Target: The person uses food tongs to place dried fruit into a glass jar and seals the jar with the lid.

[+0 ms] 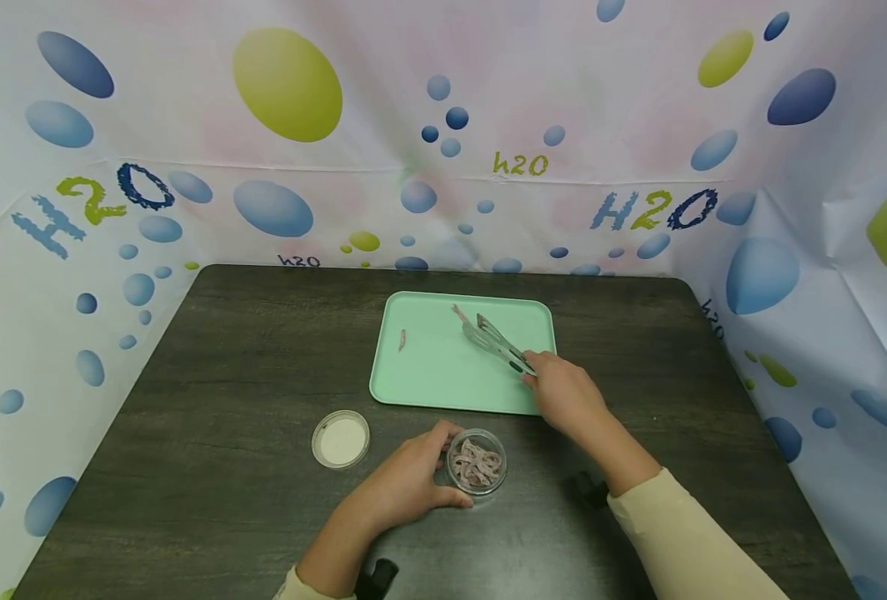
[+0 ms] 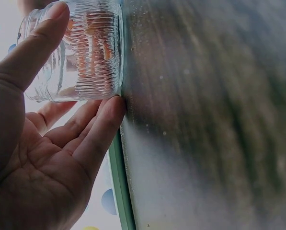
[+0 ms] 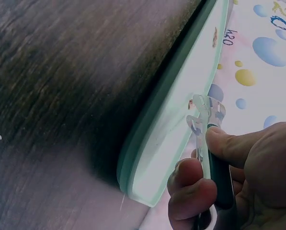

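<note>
My left hand (image 1: 413, 475) steadies a small glass jar (image 2: 97, 52) on the table, its thumb on one side and its fingertips at the other. Brownish-pink strips (image 1: 477, 463) fill part of the open jar. Over the light green tray (image 1: 443, 383), my right hand (image 1: 563, 392) grips metal tongs (image 1: 492, 340) with dark handle grips (image 3: 222, 179). At the tongs' tips is a thin pinkish strip (image 1: 458, 312); I cannot tell whether they still pinch it. Another small strip (image 1: 402, 340) lies on the tray's left part.
A round jar lid (image 1: 341, 439) lies on the dark wooden table (image 1: 226, 417), left of the jar. The tray sits at the back, beyond the jar. Behind the table hangs a white sheet (image 1: 368, 100) with printed blue and green spots.
</note>
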A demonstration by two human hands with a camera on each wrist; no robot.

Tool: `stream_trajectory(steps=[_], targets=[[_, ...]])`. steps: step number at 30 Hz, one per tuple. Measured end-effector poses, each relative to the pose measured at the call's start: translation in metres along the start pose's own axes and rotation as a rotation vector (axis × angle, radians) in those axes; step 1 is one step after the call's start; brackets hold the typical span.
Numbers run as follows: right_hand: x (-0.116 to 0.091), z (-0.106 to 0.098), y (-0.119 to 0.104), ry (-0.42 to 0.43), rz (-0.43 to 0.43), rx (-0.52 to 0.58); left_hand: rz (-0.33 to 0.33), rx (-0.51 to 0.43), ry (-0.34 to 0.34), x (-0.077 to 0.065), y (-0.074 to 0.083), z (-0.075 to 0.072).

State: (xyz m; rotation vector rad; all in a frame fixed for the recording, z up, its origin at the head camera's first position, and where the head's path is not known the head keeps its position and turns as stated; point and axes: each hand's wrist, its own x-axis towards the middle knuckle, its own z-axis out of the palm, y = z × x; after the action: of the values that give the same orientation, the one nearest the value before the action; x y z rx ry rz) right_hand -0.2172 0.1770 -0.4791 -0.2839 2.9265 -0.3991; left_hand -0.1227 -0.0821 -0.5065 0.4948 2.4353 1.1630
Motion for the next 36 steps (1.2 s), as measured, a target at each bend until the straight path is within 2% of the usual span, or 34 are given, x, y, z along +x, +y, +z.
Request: stream_trajectory(steps=[6,16,36], targets=[[0.003,0.002,0.000,-0.001,-0.001,-0.002,0.003,-0.001,0.003,0.000,0.000,0.001],[0.007,0.004,0.005,0.054,0.028,-0.019,0.018,0.011,0.012,0.000,0.000,0.000],[-0.001,0.004,0.011,0.120,0.048,0.030,-0.001,-0.005,-0.001,0.000,0.001,-0.001]])
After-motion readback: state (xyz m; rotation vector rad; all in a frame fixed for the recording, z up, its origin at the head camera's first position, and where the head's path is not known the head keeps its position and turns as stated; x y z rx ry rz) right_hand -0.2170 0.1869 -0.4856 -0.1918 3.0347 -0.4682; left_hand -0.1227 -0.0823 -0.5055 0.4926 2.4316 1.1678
